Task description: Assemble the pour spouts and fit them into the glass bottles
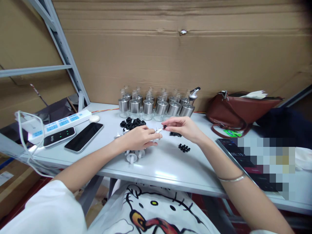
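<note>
1. White plastic part (159,130), small, near the centre of the frame, held in narrow fingers of the left hand (140,138).
2. Just right of it, small black part (165,127), pinched between thumb and forefinger of the right hand (184,127); whether touching the white one, not possible to tell.
3. Left of centre, white disc-based pieces (132,158) and, higher, black stoppers (128,120).
4. Right of centre, below the right hand, small black caps (183,148).
5. Across the middle, steel-sleeved glass bottles (148,105) in rows, with one pourer spout (193,94) at right.
</note>
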{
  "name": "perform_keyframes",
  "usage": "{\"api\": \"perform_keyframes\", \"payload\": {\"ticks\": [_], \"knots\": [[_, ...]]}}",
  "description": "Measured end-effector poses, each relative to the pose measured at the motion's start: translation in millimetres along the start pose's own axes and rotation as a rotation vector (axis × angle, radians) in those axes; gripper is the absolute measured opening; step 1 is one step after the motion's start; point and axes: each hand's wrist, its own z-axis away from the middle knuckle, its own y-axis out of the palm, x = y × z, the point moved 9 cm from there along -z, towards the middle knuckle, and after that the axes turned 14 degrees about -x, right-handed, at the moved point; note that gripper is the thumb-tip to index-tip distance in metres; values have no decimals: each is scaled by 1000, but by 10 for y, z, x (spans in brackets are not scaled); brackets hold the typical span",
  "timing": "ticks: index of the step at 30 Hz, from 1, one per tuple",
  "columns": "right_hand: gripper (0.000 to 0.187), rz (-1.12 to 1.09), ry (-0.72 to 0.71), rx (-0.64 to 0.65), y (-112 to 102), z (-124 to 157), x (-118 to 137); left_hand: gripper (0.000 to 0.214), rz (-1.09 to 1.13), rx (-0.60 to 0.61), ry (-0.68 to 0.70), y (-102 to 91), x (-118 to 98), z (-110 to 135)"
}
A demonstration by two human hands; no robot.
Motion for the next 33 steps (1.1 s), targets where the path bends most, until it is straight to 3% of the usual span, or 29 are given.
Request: {"api": "perform_keyframes", "payload": {"ticks": [4, 11, 16, 33], "knots": [[34, 46, -61, 10, 18, 11, 52, 23, 2, -4, 4, 2, -5, -1], [33, -31, 43, -33, 10, 13, -11, 22, -7, -21, 5, -7, -3, 0], [31, -101, 96, 7, 72, 42, -19, 23, -8, -41, 2, -26, 2, -2], [23, -186, 7, -21, 120, 28, 9, 23, -35, -11, 16, 25, -17, 12]]}}
